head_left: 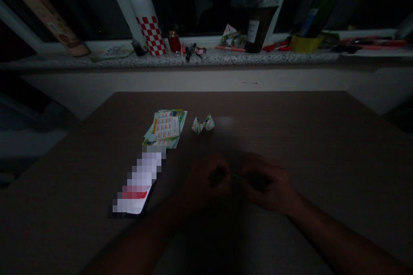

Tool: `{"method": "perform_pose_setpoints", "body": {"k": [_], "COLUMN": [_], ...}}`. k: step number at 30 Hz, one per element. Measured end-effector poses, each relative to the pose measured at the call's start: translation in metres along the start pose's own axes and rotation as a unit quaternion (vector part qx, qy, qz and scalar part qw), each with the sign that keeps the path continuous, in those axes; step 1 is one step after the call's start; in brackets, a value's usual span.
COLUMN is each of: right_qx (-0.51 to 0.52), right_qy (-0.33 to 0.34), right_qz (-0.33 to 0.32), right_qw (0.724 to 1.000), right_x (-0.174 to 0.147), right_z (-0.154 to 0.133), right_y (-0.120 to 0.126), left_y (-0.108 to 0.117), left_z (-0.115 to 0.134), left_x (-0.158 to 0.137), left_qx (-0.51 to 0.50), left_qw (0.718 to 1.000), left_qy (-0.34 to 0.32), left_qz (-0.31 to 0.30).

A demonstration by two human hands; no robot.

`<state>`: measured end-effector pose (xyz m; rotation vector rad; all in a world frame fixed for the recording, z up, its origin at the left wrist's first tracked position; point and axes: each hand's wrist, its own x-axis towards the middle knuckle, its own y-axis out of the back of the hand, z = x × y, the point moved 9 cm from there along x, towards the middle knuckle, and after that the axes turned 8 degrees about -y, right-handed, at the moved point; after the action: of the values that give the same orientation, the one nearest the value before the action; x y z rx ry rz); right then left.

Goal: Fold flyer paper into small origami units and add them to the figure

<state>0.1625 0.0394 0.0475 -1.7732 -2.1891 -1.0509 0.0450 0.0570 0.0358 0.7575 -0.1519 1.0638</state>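
Low over the table, my left hand (209, 178) and my right hand (266, 182) face each other, thumbs and fingers pinched together. Between the fingertips shows a thin greenish sliver (238, 176), which looks like a small piece of paper seen edge-on; the fingers and the dim light hide most of it. Two small folded paper pieces (203, 124) with pointed tips stand just beyond my left hand. To their left lies a loose stack of printed paper sheets (166, 129), green and white with rows of orange print.
A phone (138, 184) with a lit, blurred screen lies left of my hands. Behind the brown table (290, 124), a stone windowsill (206, 58) carries a red-checked white bottle (150, 25), a lidded dark cup (258, 28), a green bottle (322, 4), a tall tube (48, 15) and small items.
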Motion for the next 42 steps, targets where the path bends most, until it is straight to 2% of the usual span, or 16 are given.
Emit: {"method": "perform_pose_setpoints", "body": {"k": [12, 18, 25, 33, 38, 40, 42], "right_qx": [-0.016, -0.016, -0.032, -0.010, 0.008, 0.022, 0.023], "right_qy": [0.007, 0.005, 0.011, -0.015, -0.070, -0.073, -0.061], "right_qz": [-0.007, -0.001, 0.011, 0.022, 0.055, 0.065, 0.056], "right_qw": [1.000, 1.000, 0.999, 1.000, 0.996, 0.995, 0.996], "right_x": [0.000, 0.001, 0.003, 0.001, 0.001, 0.001, 0.003], "right_z": [-0.003, -0.001, -0.007, 0.006, 0.026, 0.025, 0.019], "right_y": [0.000, -0.002, 0.002, 0.012, 0.031, 0.034, 0.029], "left_y": [-0.011, -0.008, -0.001, 0.013, 0.037, 0.027, 0.014], "left_z": [0.010, 0.021, 0.032, 0.029, 0.016, 0.010, 0.010], "left_x": [-0.001, 0.000, 0.000, 0.002, -0.001, 0.000, 0.003], "left_qx": [0.054, 0.072, 0.059, 0.035, 0.055, 0.056, 0.038], "left_qw": [0.996, 0.990, 0.985, 0.991, 0.992, 0.997, 0.998], "left_qy": [-0.045, -0.116, -0.159, -0.123, -0.058, -0.037, -0.054], "left_qz": [-0.057, -0.029, 0.011, 0.036, 0.100, 0.048, 0.010]}}
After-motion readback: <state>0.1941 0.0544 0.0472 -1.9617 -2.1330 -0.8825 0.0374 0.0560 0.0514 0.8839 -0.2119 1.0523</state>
